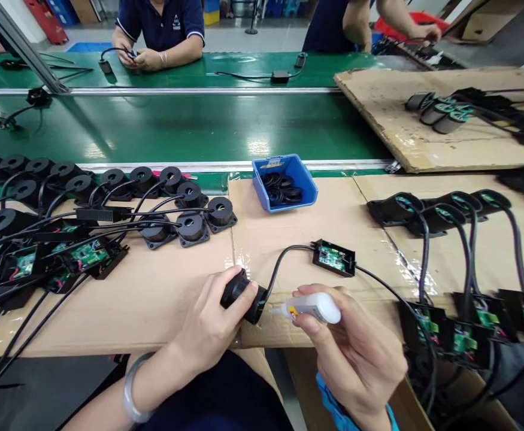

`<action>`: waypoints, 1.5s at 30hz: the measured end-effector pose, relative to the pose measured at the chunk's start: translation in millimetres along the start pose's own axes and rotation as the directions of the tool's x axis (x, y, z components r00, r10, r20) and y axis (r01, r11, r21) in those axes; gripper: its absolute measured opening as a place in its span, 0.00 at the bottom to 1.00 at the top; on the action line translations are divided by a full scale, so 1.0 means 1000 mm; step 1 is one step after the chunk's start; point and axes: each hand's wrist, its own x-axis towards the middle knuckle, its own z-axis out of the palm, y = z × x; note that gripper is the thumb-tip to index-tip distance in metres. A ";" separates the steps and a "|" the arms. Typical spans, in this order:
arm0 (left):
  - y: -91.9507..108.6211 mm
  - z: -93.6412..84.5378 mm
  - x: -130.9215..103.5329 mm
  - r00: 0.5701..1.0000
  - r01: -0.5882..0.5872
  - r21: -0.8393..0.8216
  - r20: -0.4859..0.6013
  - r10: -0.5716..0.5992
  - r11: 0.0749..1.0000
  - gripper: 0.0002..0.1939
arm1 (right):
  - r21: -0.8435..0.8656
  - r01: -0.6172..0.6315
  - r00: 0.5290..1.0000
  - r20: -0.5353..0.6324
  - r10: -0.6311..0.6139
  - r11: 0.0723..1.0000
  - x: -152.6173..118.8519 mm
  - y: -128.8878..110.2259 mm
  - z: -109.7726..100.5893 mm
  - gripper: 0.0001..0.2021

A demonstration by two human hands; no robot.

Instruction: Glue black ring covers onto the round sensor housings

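Indoors | cardboard worktop, green belt beyond | left grip holds black housing | right grip holds white bottle

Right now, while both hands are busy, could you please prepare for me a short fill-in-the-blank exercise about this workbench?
1. The right hand holds a small white ____ with a thin nozzle.
2. A black ____ joins the round part in the left hand to the open box.
3. The bin with black rings is ____ in colour.

Missing words: bottle; cable; blue.
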 end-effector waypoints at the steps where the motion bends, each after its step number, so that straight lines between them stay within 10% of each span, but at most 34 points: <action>1: 0.000 0.000 0.000 1.000 -0.001 0.001 -0.001 0.001 1.000 0.20 | 0.002 0.000 1.000 -0.003 0.000 1.000 0.000 0.000 0.000 0.09; 18: -0.001 0.000 0.000 1.000 0.014 0.004 0.009 -0.014 1.000 0.21 | 0.279 -0.225 0.952 -0.143 0.272 0.934 -0.012 0.011 0.001 0.09; 45: 0.000 0.001 -0.001 1.000 0.009 -0.007 0.014 -0.008 1.000 0.20 | -0.021 -0.055 0.998 -0.004 0.055 0.998 -0.006 0.004 0.000 0.08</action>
